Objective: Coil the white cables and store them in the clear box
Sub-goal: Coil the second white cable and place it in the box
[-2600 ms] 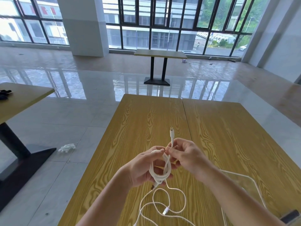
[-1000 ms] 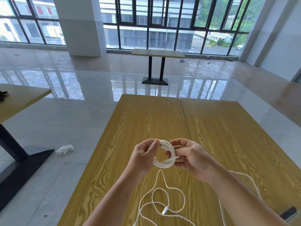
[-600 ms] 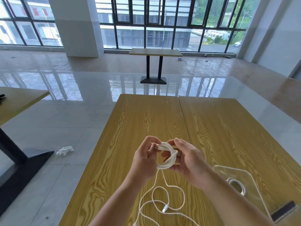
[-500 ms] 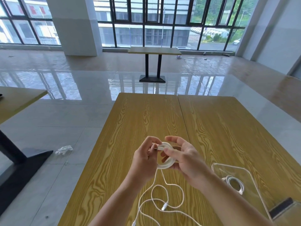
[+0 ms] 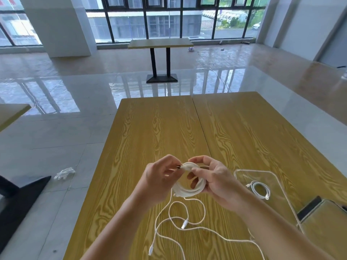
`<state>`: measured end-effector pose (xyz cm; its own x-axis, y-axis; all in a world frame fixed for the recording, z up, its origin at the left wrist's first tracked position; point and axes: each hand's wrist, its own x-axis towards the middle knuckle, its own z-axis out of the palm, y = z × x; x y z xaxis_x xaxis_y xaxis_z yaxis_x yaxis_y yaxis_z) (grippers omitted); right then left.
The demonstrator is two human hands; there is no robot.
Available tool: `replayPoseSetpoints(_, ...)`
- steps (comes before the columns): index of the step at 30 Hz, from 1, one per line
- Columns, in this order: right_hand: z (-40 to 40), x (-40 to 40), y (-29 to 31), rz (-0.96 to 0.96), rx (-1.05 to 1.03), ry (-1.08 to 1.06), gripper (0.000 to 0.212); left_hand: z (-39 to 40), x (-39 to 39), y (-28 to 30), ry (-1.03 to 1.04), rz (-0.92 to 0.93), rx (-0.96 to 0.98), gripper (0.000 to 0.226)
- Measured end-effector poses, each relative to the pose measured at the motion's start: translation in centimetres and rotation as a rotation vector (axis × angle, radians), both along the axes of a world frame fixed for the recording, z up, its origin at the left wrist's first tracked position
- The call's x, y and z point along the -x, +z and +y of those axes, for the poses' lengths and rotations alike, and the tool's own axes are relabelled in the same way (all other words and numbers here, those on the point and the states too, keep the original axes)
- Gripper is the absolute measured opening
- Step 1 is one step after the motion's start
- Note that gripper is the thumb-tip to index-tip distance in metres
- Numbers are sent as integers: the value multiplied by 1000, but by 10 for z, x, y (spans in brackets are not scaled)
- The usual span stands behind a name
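A yellow wood-grain table (image 5: 159,132), made of two tops meeting at a seam running up the middle of the frame, is filling the centre and lower part. Loose white cables (image 5: 180,220) are sprawling on it at lower centre. A clear box (image 5: 242,172) is sitting on it at lower right, with a coiled white cable (image 5: 260,189) lying inside.

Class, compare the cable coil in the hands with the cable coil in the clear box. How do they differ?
The held coil is gripped above the table by both hands, the left hand and the right hand; the boxed coil lies loose in the clear box. The held coil looks thicker and tighter; the boxed coil thinner. Both are white.
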<state>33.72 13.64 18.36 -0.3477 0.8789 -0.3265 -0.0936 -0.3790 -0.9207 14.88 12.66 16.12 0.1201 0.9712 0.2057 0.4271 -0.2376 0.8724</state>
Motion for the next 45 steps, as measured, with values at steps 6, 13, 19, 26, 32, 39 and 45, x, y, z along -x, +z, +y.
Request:
replayPoseSetpoints(6, -6, -21, -16, -182, -85, -105, 13, 9, -16, -9, -69, -56, 125, 7)
replayPoseSetpoints(13, -21, -72, -35, -165, 77, -197, 15, 19, -63, -35, -84, -109, 273, 7)
replayPoseSetpoints(19, -28, -119, -56, -116, 171, -333, 18, 23, -111, -54, -111, -76, 394, 5)
replayPoseSetpoints(26, -22, -165, -77, -78, 238, -421, 16, 36, -167, -65, -102, -136, 597, 12)
replayPoseSetpoints(32, -16, -195, -99, -19, 298, -498, 16, 38, -203, -77, -51, -280, 737, 25)
replayPoseSetpoints(39, -7, -224, -128, 81, 389, -644, 18, 28, -227, -99, 105, -196, 818, 21)
replayPoseSetpoints(45, 4, -233, -151, 128, 419, -747, 23, 11, -248, -112, 214, -243, 955, 17)
